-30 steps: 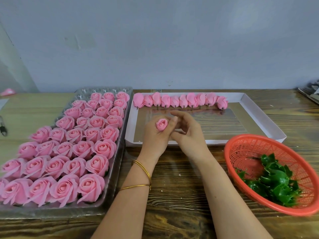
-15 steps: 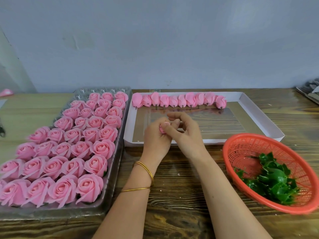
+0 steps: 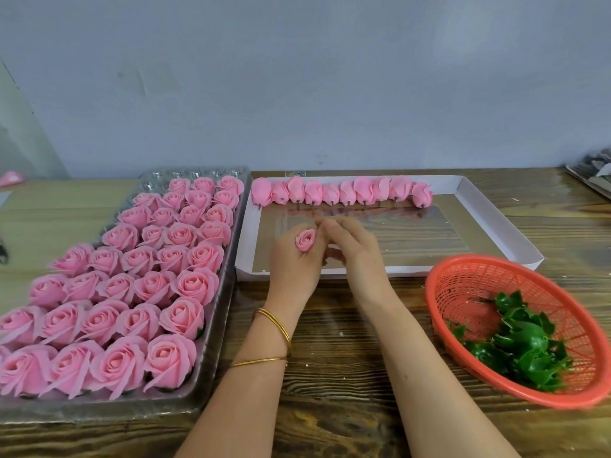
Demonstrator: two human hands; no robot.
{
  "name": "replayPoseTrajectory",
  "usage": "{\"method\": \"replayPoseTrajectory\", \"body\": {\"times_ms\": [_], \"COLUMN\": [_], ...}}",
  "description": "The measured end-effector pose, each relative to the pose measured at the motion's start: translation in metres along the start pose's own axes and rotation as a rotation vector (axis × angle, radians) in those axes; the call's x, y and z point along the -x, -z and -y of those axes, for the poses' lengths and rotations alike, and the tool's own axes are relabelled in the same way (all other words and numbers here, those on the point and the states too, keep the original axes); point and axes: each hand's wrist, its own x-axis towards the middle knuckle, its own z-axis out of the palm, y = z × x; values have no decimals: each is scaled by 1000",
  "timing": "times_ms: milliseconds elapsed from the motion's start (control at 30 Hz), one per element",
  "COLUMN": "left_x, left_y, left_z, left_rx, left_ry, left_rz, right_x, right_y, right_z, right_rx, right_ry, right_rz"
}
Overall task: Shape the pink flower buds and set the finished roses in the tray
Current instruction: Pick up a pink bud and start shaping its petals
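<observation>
Upper left edge of frame: a small pink object (image 3: 10, 177), partly cut off, kind not clear

Left third: a long clear plastic tray (image 3: 185, 173) on the brown wooden table (image 3: 330, 358), packed with rows of opened pink roses (image 3: 195, 282). Only the far cells at its upper end are bare

Centre, behind the hands: a shallow white cardboard box (image 3: 496, 223) with a row of closed pink buds (image 3: 340, 193) lying along its far wall, stems pointing toward the viewer

Centre: the left hand (image 3: 294, 269), two thin gold bangles (image 3: 274, 325) on the wrist, has its fingers curled round a single pink flower bud (image 3: 305, 240). The bud is held upright over the near part of the box, face to the camera. The right hand (image 3: 357, 256) is just beside it, thumb and forefinger tips meeting at the bud's upper right rim. It looks like a pinch on an outer petal, though blur there keeps this from being certain

Change: half a second ago the right fingers covered the bud. Now they sit to its side and the spiral face shows again, as it did a second ago. My reading is that one petal has been worked and the bud is being readied for the next. It is far tighter than the tray's roses, so shaping is not finished

Right: a round orange-red plastic mesh basket (image 3: 479, 282) holds green plastic calyx pieces (image 3: 522, 342), with no hand near it

Far upper right edge: dark stacked items (image 3: 595, 170), unclear
</observation>
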Motion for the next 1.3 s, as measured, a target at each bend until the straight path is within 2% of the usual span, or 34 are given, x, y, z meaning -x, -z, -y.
{"method": "replayPoseTrajectory", "body": {"times_ms": [67,167,333,567,1000,1300], "left_x": [-1,-2,1,3,0,0], "left_y": [0,3,4,3,7,2], "left_z": [2,0,-5,-10,-4,-5], "left_rx": [52,136,340,432,352,430], "left_ry": [13,41,179,191,163,276], "left_rz": [-58,-114,-56,46,78,23], "right_x": [-1,-1,1,0,1,1], "right_y": [1,3,2,0,3,2], "right_z": [-1,-4,-8,-10,-9,-10], "right_rx": [19,229,234,236,191,201], "right_ry": [7,47,95,104,82,77], "right_rz": [9,68,168,92,189,159]}}
